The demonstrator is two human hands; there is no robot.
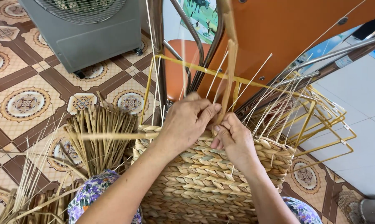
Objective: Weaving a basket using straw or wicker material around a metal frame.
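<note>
- Woven basket [204, 178]: a half-built piece of thick, braided straw-coloured fibre, resting against the person's lap at the bottom centre of the view; its rows run in plump, plaited bands.
- Left hand [185, 122]: curled over the basket's upper rim, fingers bent and closed together, thumb and forefinger pinching the flat fibre strand [229, 79] that rises upward.
- Right hand [233, 139]: just beside the left and touching it at the fingertips, fingers folded down onto the rim, pressing the base of the same strand.
- Thin pale stakes [262, 99]: stiff, slender rods standing up from the rim and fanning outward to the right.
- Yellow wire frame [320, 120]: angular metal outline around which the weave is formed; several more like it are stacked to the right.
- Bundle of dried stalks [98, 137]: coarse, greenish-tan lengths lying on the patterned tile floor [26, 103], left of the basket.
- Grey fan housing [88, 29]: boxy, smooth-sided, at the top left.
- Orange chair [278, 37]: glossy panel on metal tubing behind the work.
</note>
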